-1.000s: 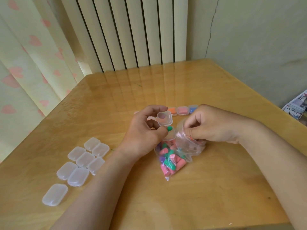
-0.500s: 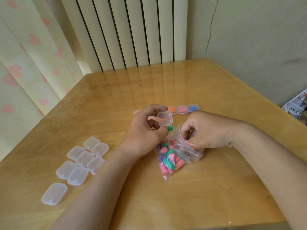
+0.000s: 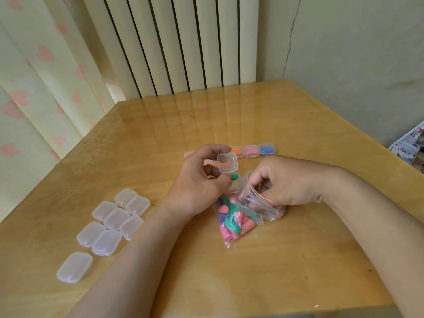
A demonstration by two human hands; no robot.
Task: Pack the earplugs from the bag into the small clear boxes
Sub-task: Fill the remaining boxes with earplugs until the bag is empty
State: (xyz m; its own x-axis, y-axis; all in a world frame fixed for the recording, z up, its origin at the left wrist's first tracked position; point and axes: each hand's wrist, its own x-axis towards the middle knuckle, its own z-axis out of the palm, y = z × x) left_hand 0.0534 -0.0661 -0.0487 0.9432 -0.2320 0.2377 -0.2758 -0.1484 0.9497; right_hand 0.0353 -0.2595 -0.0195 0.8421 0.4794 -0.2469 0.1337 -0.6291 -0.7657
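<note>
My left hand holds a small clear box with its lid swung open, just above the table; a green earplug sits in the box's lower half by my thumb. My right hand has its fingers pushed into the mouth of the clear bag, which lies on the table full of pink, green and purple earplugs. The fingertips are hidden by the plastic, so I cannot see what they touch.
Several shut empty clear boxes lie in a cluster at the left. Filled boxes with orange, pink and blue earplugs line up behind my hands. The wooden table meets a radiator and wall; papers lie right.
My right hand has dipped from the top of the bag down into its mouth. My left hand has kept the open box and green earplug in place.
</note>
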